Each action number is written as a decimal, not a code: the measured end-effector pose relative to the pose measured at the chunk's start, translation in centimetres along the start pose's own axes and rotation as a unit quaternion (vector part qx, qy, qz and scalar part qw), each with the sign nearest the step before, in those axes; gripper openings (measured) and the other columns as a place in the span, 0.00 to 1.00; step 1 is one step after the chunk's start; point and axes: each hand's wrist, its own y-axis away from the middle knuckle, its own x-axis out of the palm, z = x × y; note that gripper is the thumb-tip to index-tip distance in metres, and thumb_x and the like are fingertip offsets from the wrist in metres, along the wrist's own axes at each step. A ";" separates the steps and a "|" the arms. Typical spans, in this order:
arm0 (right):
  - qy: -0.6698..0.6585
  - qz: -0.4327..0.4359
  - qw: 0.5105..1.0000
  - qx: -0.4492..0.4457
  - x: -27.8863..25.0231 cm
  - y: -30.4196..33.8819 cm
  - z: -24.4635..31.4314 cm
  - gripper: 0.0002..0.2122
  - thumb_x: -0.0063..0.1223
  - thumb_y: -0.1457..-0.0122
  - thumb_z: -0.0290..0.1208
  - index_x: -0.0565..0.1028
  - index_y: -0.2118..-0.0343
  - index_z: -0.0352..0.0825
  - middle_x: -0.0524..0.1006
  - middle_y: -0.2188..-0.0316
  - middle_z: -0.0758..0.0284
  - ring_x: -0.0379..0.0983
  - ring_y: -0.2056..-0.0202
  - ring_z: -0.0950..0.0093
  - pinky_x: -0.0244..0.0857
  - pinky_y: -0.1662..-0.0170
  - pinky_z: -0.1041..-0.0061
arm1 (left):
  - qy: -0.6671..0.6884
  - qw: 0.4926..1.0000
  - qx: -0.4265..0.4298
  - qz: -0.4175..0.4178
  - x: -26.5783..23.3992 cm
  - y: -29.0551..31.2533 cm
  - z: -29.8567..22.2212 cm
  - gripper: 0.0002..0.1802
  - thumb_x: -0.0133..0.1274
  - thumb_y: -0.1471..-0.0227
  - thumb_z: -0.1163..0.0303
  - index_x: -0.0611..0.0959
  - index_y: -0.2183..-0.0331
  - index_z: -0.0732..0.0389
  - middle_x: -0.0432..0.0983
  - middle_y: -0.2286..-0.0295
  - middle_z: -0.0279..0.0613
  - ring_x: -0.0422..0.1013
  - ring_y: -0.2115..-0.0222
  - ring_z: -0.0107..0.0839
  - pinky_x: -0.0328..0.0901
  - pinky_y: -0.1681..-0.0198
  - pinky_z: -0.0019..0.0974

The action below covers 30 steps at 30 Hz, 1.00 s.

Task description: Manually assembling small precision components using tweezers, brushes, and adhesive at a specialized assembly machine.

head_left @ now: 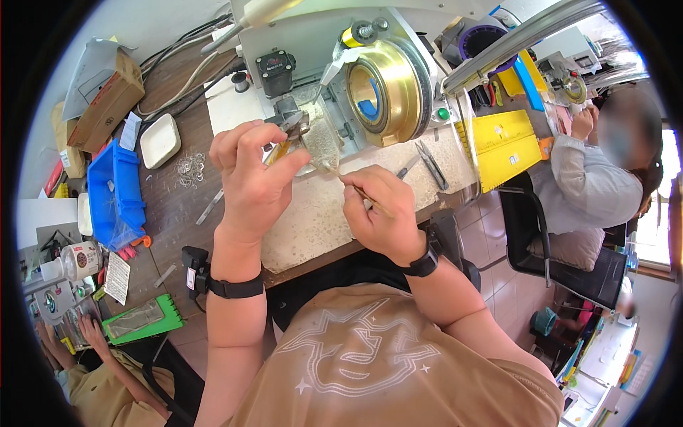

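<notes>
While right hand [384, 210] has thumb and forefinger pinched together on thin slender piece [340, 175], too small to identify, left hand [252, 171] hangs beside small grey metal fixture [287, 114]; cannot tell whether left fingers grip anything. Piece at near edge of whitish speckled tray [324, 146], near wide brass-coloured ring [403, 92]. Silvery wire loops [191, 169] on brown wooden bench [174, 220], near white square dish [161, 141].

Small pale print stands on the black box [276, 73], dark marks on the cardboard box [114, 99], rows of fine characters on the white card [117, 278], lettering on the jar's label [84, 260]; all too small to read.
</notes>
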 end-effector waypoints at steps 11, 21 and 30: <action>-0.003 -0.092 0.990 -0.109 -2.0 -2.5 2.7 0.12 0.57 0.49 0.12 0.79 0.60 0.26 0.80 0.66 0.57 0.78 0.68 0.64 0.74 0.65 0.72 | -0.007 1.000 0.007 0.000 0.1 0.0 0.1 0.16 0.64 0.68 0.80 0.87 0.74 0.48 0.69 0.62 0.34 0.65 0.53 0.42 0.58 0.50 0.45; -0.012 -0.101 0.991 -0.091 -0.7 -3.6 2.5 0.14 0.58 0.50 0.12 0.80 0.59 0.27 0.80 0.65 0.58 0.78 0.67 0.63 0.73 0.64 0.72 | -0.004 1.000 0.003 0.001 0.1 -0.1 0.0 0.16 0.65 0.68 0.79 0.87 0.74 0.47 0.68 0.62 0.34 0.65 0.53 0.42 0.58 0.50 0.45; -0.008 -0.065 0.997 -0.037 -2.0 -2.0 3.5 0.10 0.57 0.49 0.15 0.78 0.62 0.27 0.77 0.68 0.58 0.75 0.70 0.61 0.70 0.65 0.69 | -0.003 1.000 0.003 0.003 -0.1 -0.1 0.1 0.15 0.65 0.68 0.79 0.87 0.74 0.48 0.69 0.62 0.34 0.65 0.53 0.42 0.58 0.50 0.45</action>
